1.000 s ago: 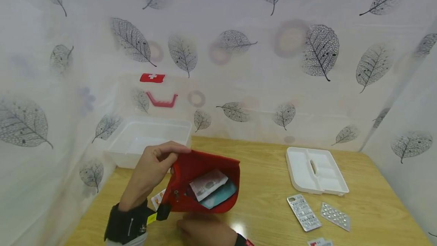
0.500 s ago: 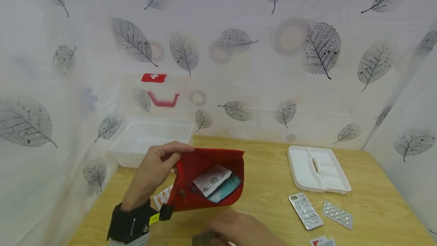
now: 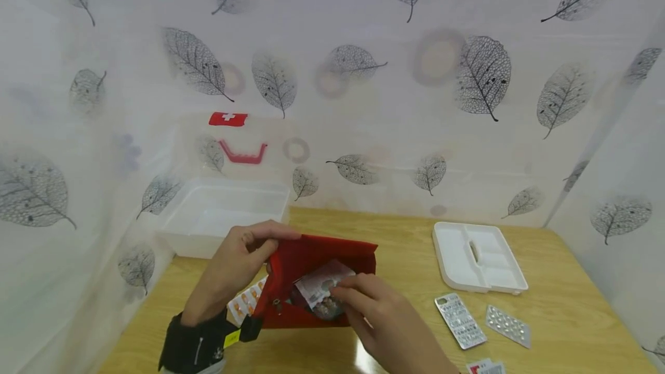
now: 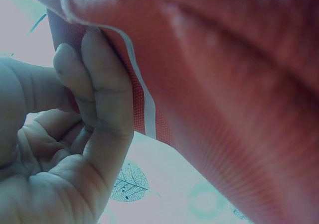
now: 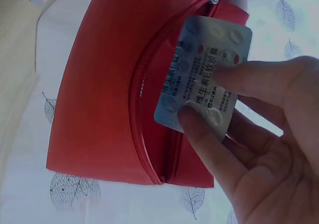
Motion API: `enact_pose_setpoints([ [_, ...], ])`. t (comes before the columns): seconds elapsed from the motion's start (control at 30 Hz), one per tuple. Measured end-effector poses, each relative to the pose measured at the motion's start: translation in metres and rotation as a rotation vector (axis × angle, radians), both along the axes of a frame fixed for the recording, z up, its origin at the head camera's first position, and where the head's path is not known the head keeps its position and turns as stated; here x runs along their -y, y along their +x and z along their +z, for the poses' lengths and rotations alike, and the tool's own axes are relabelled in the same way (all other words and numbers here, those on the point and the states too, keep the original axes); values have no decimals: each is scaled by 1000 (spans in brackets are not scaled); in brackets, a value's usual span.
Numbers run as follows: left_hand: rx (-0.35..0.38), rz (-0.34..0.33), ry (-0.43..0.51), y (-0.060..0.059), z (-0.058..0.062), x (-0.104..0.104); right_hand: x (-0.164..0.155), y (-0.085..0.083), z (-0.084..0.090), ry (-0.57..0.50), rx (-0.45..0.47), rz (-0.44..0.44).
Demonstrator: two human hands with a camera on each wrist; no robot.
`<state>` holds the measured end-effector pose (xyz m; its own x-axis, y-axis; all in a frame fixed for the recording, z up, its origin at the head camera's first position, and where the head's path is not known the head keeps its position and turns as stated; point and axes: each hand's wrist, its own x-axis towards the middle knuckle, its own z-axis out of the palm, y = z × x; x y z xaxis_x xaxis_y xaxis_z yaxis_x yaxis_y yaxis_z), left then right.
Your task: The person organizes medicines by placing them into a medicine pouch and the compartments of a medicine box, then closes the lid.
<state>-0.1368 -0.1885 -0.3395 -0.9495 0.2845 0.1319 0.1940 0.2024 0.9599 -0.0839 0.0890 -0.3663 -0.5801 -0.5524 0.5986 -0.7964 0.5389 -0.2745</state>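
My left hand [image 3: 267, 242] pinches the top edge of an open red zip pouch [image 3: 306, 258] and holds it up above the wooden table [image 3: 405, 247]. In the left wrist view its fingers [image 4: 94, 79] curl round the pouch's [image 4: 224, 84] trimmed rim. My right hand [image 3: 340, 296] pinches a silver blister pack [image 3: 327, 307] at the pouch's mouth. The right wrist view shows the printed pack [image 5: 204, 69] between thumb and forefinger of that hand [image 5: 205, 97], right at the pouch's [image 5: 99, 84] zip opening. A white packet [image 3: 316, 281] sticks out of the pouch.
A clear plastic box [image 3: 223, 212] stands at the back left, its lid with a red handle [image 3: 243, 154] behind it. A white divided tray [image 3: 478, 258] lies at the right, two blister packs [image 3: 459, 321] [image 3: 508, 326] in front of it. An orange-pill strip [image 3: 244, 305] lies under the pouch.
My right hand rose from the table's near edge to the pouch's mouth, now with a blister pack in it. The left hand lowered the pouch slightly.
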Motion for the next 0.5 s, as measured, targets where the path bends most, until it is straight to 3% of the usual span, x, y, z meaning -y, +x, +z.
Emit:
enact_pose_setpoints([
  [0.2,2,-15,19,1,1,-4,11,-9,0,3,86,-71],
  [0.5,-4,-12,-3,3,-1,-5,16,-18,-11,40,99,-4],
])
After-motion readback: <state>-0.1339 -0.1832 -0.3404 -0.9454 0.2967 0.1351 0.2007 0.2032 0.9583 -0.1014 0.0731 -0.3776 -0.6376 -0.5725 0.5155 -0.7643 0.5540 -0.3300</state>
